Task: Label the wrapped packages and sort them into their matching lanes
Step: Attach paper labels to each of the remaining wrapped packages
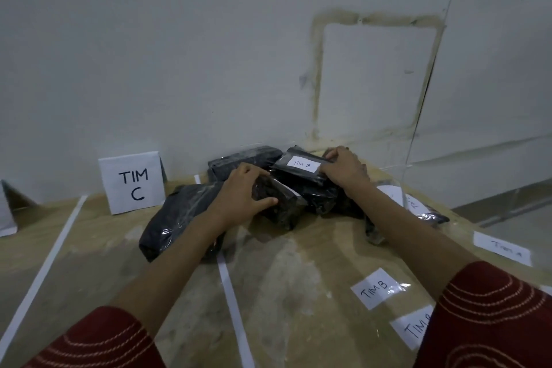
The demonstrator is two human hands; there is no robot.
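Observation:
Several black plastic-wrapped packages lie piled against the wall on a tan table. The topmost package (298,169) carries a white label reading TIM B (302,164). My right hand (343,169) grips its right end, fingers over the label's edge. My left hand (245,196) clasps a second wrapped package (277,206) lower and in front, thumb along its near side. A larger package (176,218) lies left of my left forearm, and another (245,161) rests at the back by the wall.
A standing card reading TIM C (133,182) marks the left lane. White tape strips (231,305) divide the table (283,278) into lanes. Loose labels reading TIM B (377,288) and TIM A (504,248) lie at the right, under clear film.

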